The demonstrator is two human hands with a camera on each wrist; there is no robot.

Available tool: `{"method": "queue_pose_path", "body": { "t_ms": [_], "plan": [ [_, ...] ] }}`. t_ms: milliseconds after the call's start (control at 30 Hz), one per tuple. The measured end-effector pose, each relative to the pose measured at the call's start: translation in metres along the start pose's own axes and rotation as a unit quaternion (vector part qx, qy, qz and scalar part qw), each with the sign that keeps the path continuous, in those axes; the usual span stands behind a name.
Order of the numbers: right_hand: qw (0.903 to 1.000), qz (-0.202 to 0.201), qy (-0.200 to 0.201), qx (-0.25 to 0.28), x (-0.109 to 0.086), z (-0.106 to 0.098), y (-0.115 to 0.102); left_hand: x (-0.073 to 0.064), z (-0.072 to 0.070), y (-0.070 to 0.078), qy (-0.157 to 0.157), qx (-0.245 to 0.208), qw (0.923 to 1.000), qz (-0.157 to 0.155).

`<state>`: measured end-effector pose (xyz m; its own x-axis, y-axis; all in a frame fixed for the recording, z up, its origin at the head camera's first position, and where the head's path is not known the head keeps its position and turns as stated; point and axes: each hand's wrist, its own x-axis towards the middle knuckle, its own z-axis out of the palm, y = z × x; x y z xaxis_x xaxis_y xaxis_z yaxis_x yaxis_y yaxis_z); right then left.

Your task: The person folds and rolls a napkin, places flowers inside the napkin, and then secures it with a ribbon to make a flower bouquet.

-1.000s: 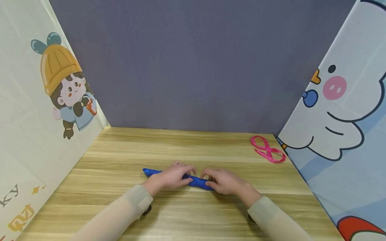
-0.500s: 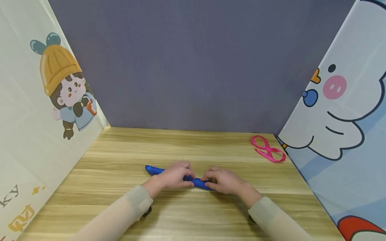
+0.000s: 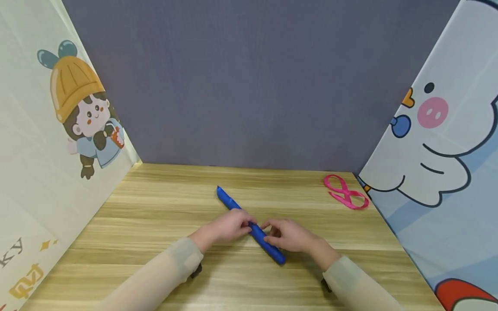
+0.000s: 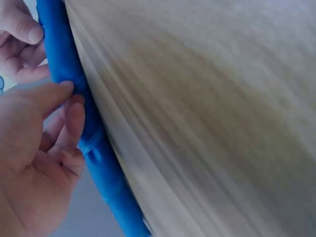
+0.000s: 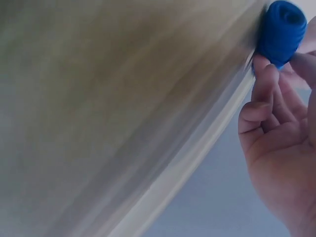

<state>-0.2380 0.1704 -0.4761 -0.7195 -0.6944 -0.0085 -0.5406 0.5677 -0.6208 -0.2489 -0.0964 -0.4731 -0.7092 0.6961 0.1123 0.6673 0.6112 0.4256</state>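
A looped pink ribbon [image 3: 346, 193] lies toward the far right corner of a wood-grain table [image 3: 163, 203], backed by a grey panel [image 3: 249, 82] and flanked by printed sheets [image 3: 27, 151] showing a yellow-hatted cartoon figure [image 3: 75, 84] and a white cartoon animal [image 3: 467, 86].

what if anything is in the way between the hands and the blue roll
Nothing visible. The left hand and right hand both touch the blue roll directly. The only other loose thing in view, the pink ribbon, lies apart near the table's far right corner.
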Motion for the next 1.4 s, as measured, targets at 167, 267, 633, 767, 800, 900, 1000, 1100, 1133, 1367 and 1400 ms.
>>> {"method": "queue_pose_path", "body": {
  "t_ms": [167, 267, 633, 767, 800, 900, 1000, 1100, 1133, 1367, 1400],
  "plan": [
    [0.9993, 0.019, 0.002, 0.033, 0.000, 0.004, -0.003, 0.003, 0.003, -0.001, 0.001, -0.055, 0.9980, -0.030],
    [0.9978, 0.034, -0.001, 0.056, 0.000, 0.005, -0.004, 0.001, 0.004, -0.002, 0.007, -0.083, 0.9956, -0.044],
    [0.9967, 0.023, -0.011, 0.077, -0.001, 0.005, -0.006, -0.010, 0.001, 0.001, -0.031, -0.113, 0.9919, -0.049],
    [0.9969, 0.021, -0.016, 0.075, -0.002, 0.005, -0.007, -0.011, 0.000, 0.003, -0.031, -0.105, 0.9929, -0.048],
    [0.9969, 0.021, -0.017, 0.074, -0.002, 0.004, -0.007, -0.012, 0.001, 0.004, -0.030, -0.102, 0.9931, -0.049],
    [0.9968, 0.022, -0.018, 0.075, -0.002, 0.004, -0.006, -0.010, 0.002, 0.005, -0.026, -0.092, 0.9941, -0.052],
    [0.9965, 0.024, -0.019, 0.078, -0.003, 0.004, -0.005, -0.008, 0.004, 0.007, -0.022, -0.080, 0.9950, -0.055],
    [0.9962, 0.028, -0.019, 0.080, -0.004, 0.003, -0.004, -0.005, 0.005, 0.008, -0.021, -0.082, 0.9945, -0.062],
    [0.9961, 0.029, -0.020, 0.080, -0.004, 0.003, -0.004, -0.005, 0.006, 0.008, -0.021, -0.084, 0.9941, -0.066],
    [0.9952, 0.034, -0.030, 0.086, -0.007, 0.001, -0.004, -0.003, 0.009, 0.009, -0.029, -0.088, 0.9909, -0.097],
    [0.9952, 0.034, -0.031, 0.086, -0.008, 0.001, -0.004, -0.003, 0.009, 0.010, -0.029, -0.089, 0.9906, -0.099]
  ]
}}
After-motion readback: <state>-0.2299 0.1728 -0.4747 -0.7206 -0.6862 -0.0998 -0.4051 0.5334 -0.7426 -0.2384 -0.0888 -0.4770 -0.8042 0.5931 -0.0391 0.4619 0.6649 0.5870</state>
